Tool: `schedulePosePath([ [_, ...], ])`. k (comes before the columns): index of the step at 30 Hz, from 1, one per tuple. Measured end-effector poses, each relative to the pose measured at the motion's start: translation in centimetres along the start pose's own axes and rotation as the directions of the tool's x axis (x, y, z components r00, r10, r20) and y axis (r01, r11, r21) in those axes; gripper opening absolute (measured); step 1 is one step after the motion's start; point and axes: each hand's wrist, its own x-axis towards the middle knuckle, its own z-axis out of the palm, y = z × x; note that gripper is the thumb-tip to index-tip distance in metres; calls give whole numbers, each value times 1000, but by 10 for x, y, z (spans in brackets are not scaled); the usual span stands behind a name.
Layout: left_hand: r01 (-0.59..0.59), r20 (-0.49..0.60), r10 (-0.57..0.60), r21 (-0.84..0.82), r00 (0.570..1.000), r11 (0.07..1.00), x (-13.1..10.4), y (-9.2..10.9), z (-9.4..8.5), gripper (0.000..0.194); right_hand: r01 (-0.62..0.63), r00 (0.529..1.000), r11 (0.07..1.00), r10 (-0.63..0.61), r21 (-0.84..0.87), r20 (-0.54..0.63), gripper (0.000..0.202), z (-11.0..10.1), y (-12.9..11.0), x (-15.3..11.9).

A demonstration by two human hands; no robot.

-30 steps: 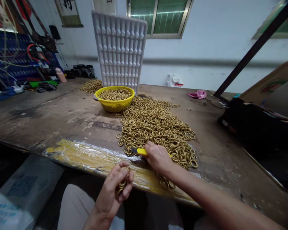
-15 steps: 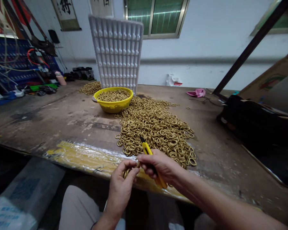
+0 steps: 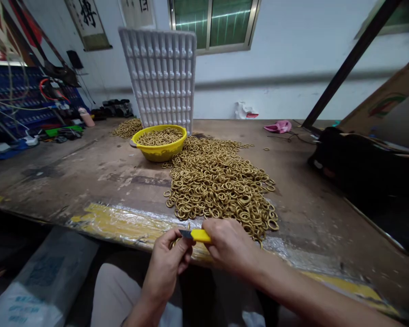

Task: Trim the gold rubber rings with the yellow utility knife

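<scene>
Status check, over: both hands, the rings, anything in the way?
Left hand pinching gold-coloured rings. Right hand gripping yellow cutter, blade right by left-hand fingers. Loose ring pile just beyond; no obstruction visible between hands.

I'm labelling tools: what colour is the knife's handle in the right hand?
The visible part of the knife handle is yellow; best seen in the head view.

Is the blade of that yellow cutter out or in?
Out: the dark blade projects from the yellow cutter in the right hand.
</scene>
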Motion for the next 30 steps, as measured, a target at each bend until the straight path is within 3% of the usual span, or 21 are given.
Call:
schedulePosePath([
  [6, -86, 112, 75, 97, 991, 992, -7, 5, -3, 23, 21, 1000, 990, -17, -138, 25, 19, 1, 6, 10],
  [10, -195, 245, 180, 39, 953, 980, -19, 17, 1, 28, -220, 975, 946, 224, -239, -9, 18, -7, 37, 23],
  [12, -124, 255, 135, -58, 957, 991, -19, 19, 1, 30, -269, 963, 945, 268, -187, -31, 16, -8, 46, 27],
  [15, 54, 195, -7, -237, 981, 970, -13, 13, -2, 31, -161, 987, 985, 160, -58, -22, 13, -2, 44, 33],
  [20, 188, 200, -124, -341, 972, 921, -6, -4, -14, 28, -1, 1000, 998, 0, -67, -13, 19, 18, 25, 45],
  [25, 183, 132, -155, -231, 979, 955, -9, -8, -20, 25, 15, 1000, 996, -15, 83, 2, 11, 23, 22, 42],
  [30, 120, 73, -114, -80, 991, 990, -5, -8, -23, 28, 38, 997, 995, -44, 96, 61, 14, 17, 15, 27],
])
